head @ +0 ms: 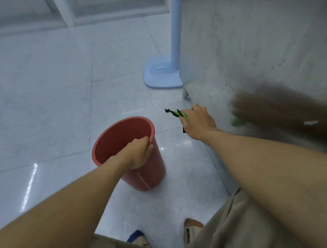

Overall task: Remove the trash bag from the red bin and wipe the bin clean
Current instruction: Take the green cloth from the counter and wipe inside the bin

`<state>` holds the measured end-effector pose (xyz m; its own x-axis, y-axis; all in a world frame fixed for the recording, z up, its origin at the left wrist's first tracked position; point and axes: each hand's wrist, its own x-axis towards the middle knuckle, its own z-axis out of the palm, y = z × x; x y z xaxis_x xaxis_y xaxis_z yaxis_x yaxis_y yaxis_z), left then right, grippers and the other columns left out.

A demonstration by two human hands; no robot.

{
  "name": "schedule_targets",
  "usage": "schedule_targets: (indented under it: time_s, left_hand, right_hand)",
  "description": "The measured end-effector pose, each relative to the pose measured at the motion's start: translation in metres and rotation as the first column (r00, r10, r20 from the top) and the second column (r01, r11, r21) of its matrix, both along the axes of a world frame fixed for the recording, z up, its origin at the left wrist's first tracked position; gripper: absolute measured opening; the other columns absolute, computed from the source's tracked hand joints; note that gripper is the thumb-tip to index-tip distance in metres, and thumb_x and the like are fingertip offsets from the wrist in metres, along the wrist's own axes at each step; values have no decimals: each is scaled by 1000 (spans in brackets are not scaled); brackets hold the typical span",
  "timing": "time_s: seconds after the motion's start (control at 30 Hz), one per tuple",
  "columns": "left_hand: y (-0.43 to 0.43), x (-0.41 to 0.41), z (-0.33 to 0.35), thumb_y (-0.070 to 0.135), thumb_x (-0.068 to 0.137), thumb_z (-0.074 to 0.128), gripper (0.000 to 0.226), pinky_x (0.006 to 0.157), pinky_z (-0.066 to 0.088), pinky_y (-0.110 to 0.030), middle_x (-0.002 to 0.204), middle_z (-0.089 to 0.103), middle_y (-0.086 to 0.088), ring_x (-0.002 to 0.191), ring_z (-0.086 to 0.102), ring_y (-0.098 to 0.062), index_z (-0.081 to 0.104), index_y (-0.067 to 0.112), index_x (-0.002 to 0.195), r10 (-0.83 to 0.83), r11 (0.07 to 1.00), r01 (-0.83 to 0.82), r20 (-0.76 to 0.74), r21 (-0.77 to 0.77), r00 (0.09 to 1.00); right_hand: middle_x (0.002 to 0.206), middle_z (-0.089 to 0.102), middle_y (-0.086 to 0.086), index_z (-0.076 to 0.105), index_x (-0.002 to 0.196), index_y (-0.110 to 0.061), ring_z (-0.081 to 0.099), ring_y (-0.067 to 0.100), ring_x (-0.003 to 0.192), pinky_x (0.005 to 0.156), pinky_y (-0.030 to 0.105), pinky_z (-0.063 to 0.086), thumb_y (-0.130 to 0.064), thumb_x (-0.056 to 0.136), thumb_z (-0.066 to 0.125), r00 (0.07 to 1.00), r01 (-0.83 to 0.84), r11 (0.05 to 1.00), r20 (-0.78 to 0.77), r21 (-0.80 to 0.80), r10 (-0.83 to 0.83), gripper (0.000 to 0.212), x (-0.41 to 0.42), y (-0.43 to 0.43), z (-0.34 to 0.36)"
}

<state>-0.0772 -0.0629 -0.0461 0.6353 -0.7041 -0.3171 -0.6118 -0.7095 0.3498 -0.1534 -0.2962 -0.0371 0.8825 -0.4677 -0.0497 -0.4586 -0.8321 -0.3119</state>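
Observation:
The red bin (142, 174) stands on the pale tiled floor, slightly tilted, its inside bare with no bag visible. My left hand (139, 153) grips its near rim, fingers curled inside and thumb outside. To the right of the bin and apart from it, my right hand (198, 122) is closed around a twisted green and black strip (175, 113) that sticks out from the fist toward the left. A small black bit shows under the fist. Whether the strip is part of the trash bag I cannot tell.
A grey marbled panel (249, 43) on a small caster (185, 94) stands close on the right and reflects my right hand as a blur. A light blue stand with a flat base (162, 74) stands behind the bin. My socked feet (191, 234) are at the bottom.

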Motion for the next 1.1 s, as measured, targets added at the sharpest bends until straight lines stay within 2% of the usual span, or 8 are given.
schedule_targets:
  time_s: [0.13, 0.33, 0.57, 0.67, 0.8, 0.87, 1.0, 1.1]
  left_hand:
    - [24, 35, 11, 36, 106, 42, 27, 76, 45, -42, 89, 61, -5, 85, 61, -33, 46, 18, 87, 78, 997, -77, 41, -26, 996]
    - [36, 53, 0, 39, 106, 42, 37, 78, 45, -44, 81, 61, -2, 85, 61, -32, 56, 9, 90, 339, 909, -331, -14, -253, 941]
    - [42, 54, -4, 43, 106, 30, 42, 95, 37, -40, 123, 58, -2, 111, 54, -25, 56, 13, 117, 421, 861, -480, -295, -168, 858]
    - [39, 54, 0, 38, 104, 32, 31, 89, 44, -43, 111, 60, -7, 96, 56, -23, 55, 16, 100, 448, 821, -532, -344, -206, 825]
    - [39, 49, -1, 47, 105, 30, 44, 77, 58, -40, 112, 65, -8, 98, 65, -26, 56, 14, 121, 424, 819, -540, -429, -194, 797]
    - [38, 48, -1, 47, 106, 29, 52, 60, 58, -31, 102, 70, -15, 87, 69, -27, 62, 7, 112, 422, 821, -531, -404, -209, 811]
    - [36, 54, 1, 45, 107, 33, 54, 75, 51, -41, 77, 59, -8, 77, 59, -28, 56, 5, 78, 520, 778, -557, -202, -289, 830]
    - [37, 57, 0, 40, 105, 36, 42, 77, 41, -38, 93, 62, -5, 88, 58, -25, 59, 8, 94, 554, 749, -592, -208, -296, 806]
  right_hand:
    - [120, 49, 6, 63, 121, -23, 43, 29, 118, 85, 40, 47, -40, 105, 39, 999, -31, 999, 9, 22, 31, 33, 9, 12, -1]
    - [117, 48, 4, 63, 119, -25, 43, 27, 117, 78, 35, 39, -41, 105, 39, 999, -39, 999, 21, 26, 38, 31, 16, 14, -1]
    - [117, 50, 8, 63, 112, -21, 45, 30, 115, 80, 38, 46, -39, 105, 38, 1000, 21, 999, 2, 39, -21, 31, 15, 6, -1]
    - [117, 50, 8, 63, 110, -21, 45, 31, 114, 80, 38, 46, -39, 105, 40, 1000, 22, 999, -4, 45, -22, 30, 14, 5, -4]
    - [108, 44, 3, 63, 109, -22, 44, 29, 111, 79, 39, 47, -40, 105, 39, 1000, 21, 999, 5, 49, -22, 30, 16, 5, -4]
    - [105, 41, 1, 63, 108, -22, 44, 28, 109, 77, 38, 45, -40, 105, 39, 1000, 20, 999, 14, 47, -21, 30, 18, 6, -4]
    - [103, 42, 2, 61, 102, -22, 44, 27, 105, 78, 38, 46, -40, 105, 38, 1000, 16, 998, 25, 59, -17, 29, 20, 7, -4]
    - [102, 43, 2, 57, 95, -24, 44, 28, 103, 76, 37, 43, -40, 105, 38, 999, 17, 998, 39, 61, -19, 27, 22, 9, -2]
